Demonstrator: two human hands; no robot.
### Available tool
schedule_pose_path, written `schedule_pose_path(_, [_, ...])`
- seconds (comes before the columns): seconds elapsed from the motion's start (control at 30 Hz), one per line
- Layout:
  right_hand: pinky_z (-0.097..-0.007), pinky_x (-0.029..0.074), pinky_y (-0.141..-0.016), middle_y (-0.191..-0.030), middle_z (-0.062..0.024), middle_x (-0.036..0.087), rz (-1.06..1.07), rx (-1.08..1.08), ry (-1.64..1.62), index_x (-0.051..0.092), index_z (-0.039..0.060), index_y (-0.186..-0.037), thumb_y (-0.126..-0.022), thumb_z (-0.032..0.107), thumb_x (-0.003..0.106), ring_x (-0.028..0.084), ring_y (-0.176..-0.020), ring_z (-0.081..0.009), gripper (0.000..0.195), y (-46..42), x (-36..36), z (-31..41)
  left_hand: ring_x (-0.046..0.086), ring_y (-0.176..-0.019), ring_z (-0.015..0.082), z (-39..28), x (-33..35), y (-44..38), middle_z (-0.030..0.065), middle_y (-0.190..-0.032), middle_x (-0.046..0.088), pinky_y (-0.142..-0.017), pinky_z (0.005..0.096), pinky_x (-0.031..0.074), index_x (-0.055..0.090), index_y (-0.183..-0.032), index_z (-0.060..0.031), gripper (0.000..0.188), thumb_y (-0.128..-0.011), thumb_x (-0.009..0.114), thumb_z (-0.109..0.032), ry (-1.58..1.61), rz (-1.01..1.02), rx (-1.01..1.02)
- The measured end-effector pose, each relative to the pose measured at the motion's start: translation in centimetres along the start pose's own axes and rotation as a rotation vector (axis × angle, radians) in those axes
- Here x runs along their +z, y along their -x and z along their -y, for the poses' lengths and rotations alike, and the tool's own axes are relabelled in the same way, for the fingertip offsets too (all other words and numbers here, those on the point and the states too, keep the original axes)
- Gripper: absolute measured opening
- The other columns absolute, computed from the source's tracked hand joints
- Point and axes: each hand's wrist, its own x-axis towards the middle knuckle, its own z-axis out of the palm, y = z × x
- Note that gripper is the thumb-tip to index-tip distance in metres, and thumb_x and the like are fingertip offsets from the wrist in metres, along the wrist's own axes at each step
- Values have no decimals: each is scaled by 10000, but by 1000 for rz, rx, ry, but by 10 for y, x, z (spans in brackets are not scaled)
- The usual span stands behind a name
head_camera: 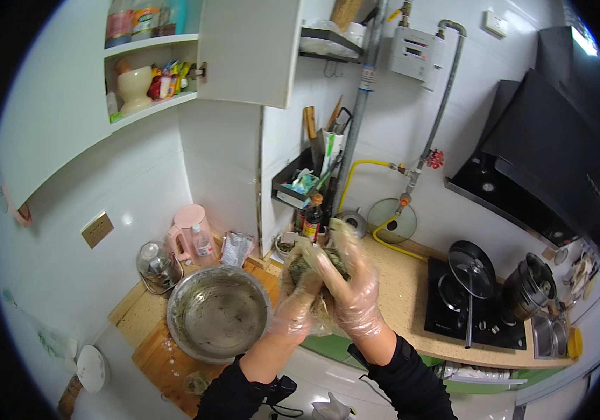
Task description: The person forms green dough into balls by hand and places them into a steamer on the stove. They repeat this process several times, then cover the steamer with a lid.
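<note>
In front of my chest, both hands wear thin clear plastic gloves. My left hand [294, 310] cups a dark green, doughy lump [334, 258] from the left. From the other side my right hand [358, 299] presses against the same lump, with its fingers raised and blurred. The hands hide most of the lump. Left of them, a large metal basin [221, 310] rests on a wooden board [158, 349], its inside smeared with green residue. A small crumpled piece [196, 383] lies near the board's front edge.
Behind the basin stand a pink jug [190, 223], a plastic bottle [204, 247] and a foil packet [237, 248]. A soy-sauce-like bottle [311, 220] is beyond my hands. Right, a gas hob [436, 320] carries a frying pan [470, 268] and stacked pots [528, 289]. An open cabinet door [250, 52] hangs overhead.
</note>
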Motion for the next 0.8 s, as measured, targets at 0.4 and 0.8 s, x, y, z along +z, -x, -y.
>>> schedule_pose_path(0.4, [-404, 426, -1059, -1341, -126, 501, -411, 714, -1210, 432, 42, -1378, -742, -78, 537, 496, -1271, -253, 656, 95, -132, -80, 377, -1345, 174, 104, 122, -8, 44, -1510, 360, -1103, 360, 350, 265, -1527, -121, 928, -846, 647, -624, -483, 157, -115])
schedule_pose_path(0.8, [-407, 486, -974, -1252, -193, 605, -245, 238, -248, 590, 19, -1205, -621, -138, 579, 593, -1167, -360, 606, 158, -304, -163, 355, -1379, 245, 255, 222, 9, 158, -1508, 344, -1138, 376, 299, 275, -1517, -34, 769, -969, 540, -504, -674, 519, 186])
